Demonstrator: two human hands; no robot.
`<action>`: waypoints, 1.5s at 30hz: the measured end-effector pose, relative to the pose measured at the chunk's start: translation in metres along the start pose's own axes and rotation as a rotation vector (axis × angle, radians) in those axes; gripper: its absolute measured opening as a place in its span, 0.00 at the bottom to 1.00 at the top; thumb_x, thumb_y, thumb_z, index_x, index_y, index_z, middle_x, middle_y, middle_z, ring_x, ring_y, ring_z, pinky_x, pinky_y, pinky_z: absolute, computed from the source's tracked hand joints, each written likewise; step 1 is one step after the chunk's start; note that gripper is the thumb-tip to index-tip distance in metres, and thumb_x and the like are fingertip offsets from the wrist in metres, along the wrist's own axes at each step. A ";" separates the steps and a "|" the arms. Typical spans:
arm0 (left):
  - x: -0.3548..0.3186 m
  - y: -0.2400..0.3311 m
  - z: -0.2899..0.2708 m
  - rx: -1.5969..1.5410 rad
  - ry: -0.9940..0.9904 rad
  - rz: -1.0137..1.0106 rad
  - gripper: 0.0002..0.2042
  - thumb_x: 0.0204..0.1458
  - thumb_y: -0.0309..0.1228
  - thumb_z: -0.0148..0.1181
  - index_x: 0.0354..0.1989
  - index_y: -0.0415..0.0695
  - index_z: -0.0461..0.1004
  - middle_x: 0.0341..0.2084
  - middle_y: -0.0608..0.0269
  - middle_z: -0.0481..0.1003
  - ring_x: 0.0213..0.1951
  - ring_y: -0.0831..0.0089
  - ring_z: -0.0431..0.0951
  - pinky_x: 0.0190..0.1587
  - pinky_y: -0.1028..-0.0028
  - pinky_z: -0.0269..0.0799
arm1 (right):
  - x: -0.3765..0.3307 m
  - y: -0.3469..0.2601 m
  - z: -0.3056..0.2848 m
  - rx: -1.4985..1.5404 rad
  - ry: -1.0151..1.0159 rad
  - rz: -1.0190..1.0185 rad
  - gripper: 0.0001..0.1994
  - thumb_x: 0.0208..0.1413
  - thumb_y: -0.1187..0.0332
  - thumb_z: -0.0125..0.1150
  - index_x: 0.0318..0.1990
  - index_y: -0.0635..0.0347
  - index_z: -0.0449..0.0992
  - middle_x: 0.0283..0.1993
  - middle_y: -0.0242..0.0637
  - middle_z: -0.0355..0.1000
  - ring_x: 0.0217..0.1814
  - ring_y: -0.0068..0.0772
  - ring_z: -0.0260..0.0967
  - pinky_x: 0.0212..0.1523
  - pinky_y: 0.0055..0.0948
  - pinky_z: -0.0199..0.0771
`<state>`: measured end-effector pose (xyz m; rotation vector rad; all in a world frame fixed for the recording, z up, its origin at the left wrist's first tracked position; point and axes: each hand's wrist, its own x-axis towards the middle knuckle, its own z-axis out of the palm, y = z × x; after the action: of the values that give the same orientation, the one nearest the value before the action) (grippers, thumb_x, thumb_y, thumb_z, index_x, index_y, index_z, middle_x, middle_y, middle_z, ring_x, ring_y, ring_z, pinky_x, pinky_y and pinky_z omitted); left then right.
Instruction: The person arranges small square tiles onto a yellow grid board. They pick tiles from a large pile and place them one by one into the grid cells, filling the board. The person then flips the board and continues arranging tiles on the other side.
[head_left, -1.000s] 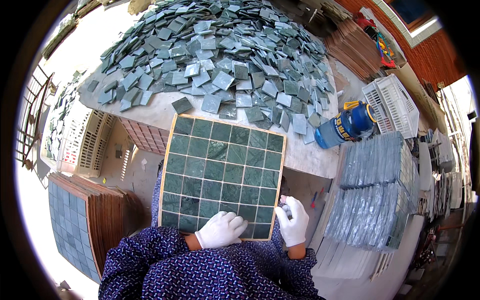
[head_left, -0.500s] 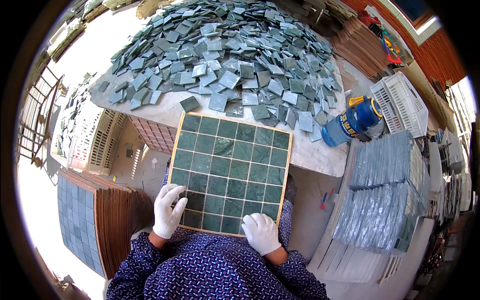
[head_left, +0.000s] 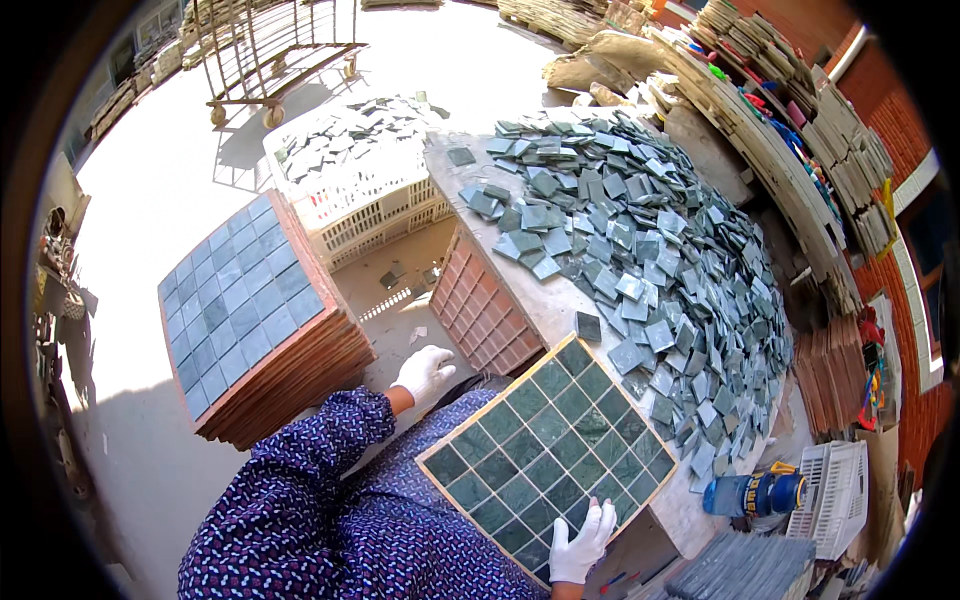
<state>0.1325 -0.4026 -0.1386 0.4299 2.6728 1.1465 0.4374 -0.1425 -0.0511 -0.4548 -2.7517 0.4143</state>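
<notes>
A wooden-edged tray of dark green square tiles [head_left: 548,428] lies tilted across my lap, with its upper edge against the table. My right hand [head_left: 580,545], in a white glove, rests on its lower right tiles, thumb and fingers spread. Off the tray's left side, my gloved left hand [head_left: 424,374] is held out in the air with nothing visible in it, fingers loosely extended. It is nearest to a reddish gridded tray [head_left: 487,305] leaning against the table. A single loose tile [head_left: 588,326] sits by the tray's top corner.
Loose green tiles [head_left: 650,270] are heaped on the table [head_left: 470,200]. A stack of tile-filled trays [head_left: 240,290] stands left, before a cream crate [head_left: 385,215] of tile pieces. At right are a blue bottle [head_left: 750,494], a white crate [head_left: 830,500] and plastic-wrapped tile sheets [head_left: 745,570].
My view has swung left. My left hand has let go of the tiled tray and reached out leftward; my right hand stays on the tray, its fingers now more spread.
</notes>
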 end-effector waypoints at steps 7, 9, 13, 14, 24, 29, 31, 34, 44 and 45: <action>0.142 0.065 0.061 -0.427 -0.013 -0.541 0.40 0.50 0.54 0.58 0.59 0.30 0.58 0.50 0.33 0.70 0.55 0.43 0.71 0.57 0.59 0.66 | -0.024 0.018 -0.039 0.174 0.081 0.396 0.27 0.54 0.75 0.62 0.61 0.68 0.61 0.58 0.48 0.66 0.54 0.40 0.69 0.53 0.34 0.72; 0.180 0.050 0.093 -0.692 0.009 -0.862 0.46 0.46 0.59 0.59 0.63 0.33 0.54 0.58 0.35 0.62 0.61 0.45 0.63 0.61 0.58 0.62 | -0.015 0.005 -0.053 0.179 0.047 0.423 0.24 0.55 0.75 0.59 0.59 0.69 0.63 0.54 0.47 0.69 0.52 0.38 0.70 0.52 0.33 0.72; 0.210 0.050 0.118 -0.698 -0.053 -1.060 0.54 0.40 0.63 0.62 0.67 0.38 0.44 0.66 0.37 0.47 0.66 0.42 0.53 0.64 0.53 0.55 | -0.007 -0.011 -0.067 0.065 0.022 0.505 0.22 0.56 0.73 0.56 0.58 0.68 0.65 0.53 0.46 0.70 0.50 0.37 0.71 0.51 0.32 0.72; 0.209 0.049 0.121 -0.673 -0.065 -1.062 0.55 0.40 0.64 0.62 0.67 0.39 0.43 0.66 0.37 0.47 0.66 0.42 0.53 0.64 0.53 0.55 | -0.007 -0.012 -0.067 0.094 0.022 0.530 0.22 0.56 0.73 0.57 0.58 0.68 0.65 0.53 0.46 0.70 0.51 0.36 0.70 0.51 0.32 0.72; 0.156 0.020 0.095 -0.628 0.029 -0.595 0.57 0.42 0.60 0.64 0.64 0.23 0.43 0.54 0.33 0.67 0.56 0.45 0.70 0.56 0.66 0.67 | 0.011 -0.009 -0.051 0.170 0.007 0.480 0.19 0.57 0.72 0.57 0.55 0.69 0.68 0.52 0.48 0.70 0.49 0.36 0.71 0.50 0.31 0.72; 0.131 0.006 0.086 -0.595 0.206 -0.787 0.27 0.45 0.38 0.55 0.50 0.29 0.68 0.45 0.33 0.73 0.50 0.44 0.74 0.52 0.62 0.70 | 0.002 -0.016 -0.052 0.174 0.021 0.430 0.17 0.57 0.71 0.57 0.53 0.69 0.70 0.50 0.46 0.71 0.47 0.35 0.72 0.49 0.31 0.73; 0.132 -0.022 0.092 -0.601 0.187 -0.808 0.24 0.47 0.37 0.51 0.48 0.30 0.71 0.43 0.34 0.74 0.48 0.43 0.75 0.49 0.61 0.71 | -0.001 -0.014 -0.054 0.166 0.019 0.406 0.16 0.57 0.71 0.57 0.52 0.69 0.71 0.49 0.46 0.71 0.46 0.35 0.73 0.48 0.31 0.73; 0.137 -0.084 0.082 -0.639 0.275 -0.806 0.15 0.48 0.31 0.51 0.38 0.30 0.73 0.32 0.45 0.76 0.38 0.51 0.77 0.39 0.59 0.71 | 0.005 -0.014 -0.062 0.188 0.077 0.308 0.14 0.57 0.70 0.57 0.49 0.67 0.73 0.46 0.46 0.74 0.44 0.37 0.73 0.47 0.32 0.73; -0.036 0.083 -0.174 -1.272 0.321 -0.104 0.25 0.43 0.27 0.54 0.53 0.34 0.67 0.42 0.54 0.75 0.43 0.61 0.77 0.46 0.67 0.75 | 0.022 -0.035 -0.094 0.482 0.182 0.320 0.14 0.56 0.70 0.58 0.49 0.65 0.73 0.43 0.44 0.75 0.45 0.38 0.74 0.46 0.34 0.73; -0.061 0.100 -0.195 -1.240 0.302 -0.032 0.27 0.43 0.28 0.53 0.56 0.34 0.64 0.46 0.52 0.73 0.45 0.60 0.76 0.47 0.66 0.75 | 0.020 -0.026 -0.078 0.578 0.169 0.281 0.16 0.51 0.75 0.59 0.49 0.65 0.72 0.44 0.45 0.75 0.46 0.37 0.75 0.47 0.34 0.74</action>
<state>0.1507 -0.4892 0.0707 -0.0292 1.5847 2.6118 0.4402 -0.1412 0.0340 -0.6782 -2.2634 1.1375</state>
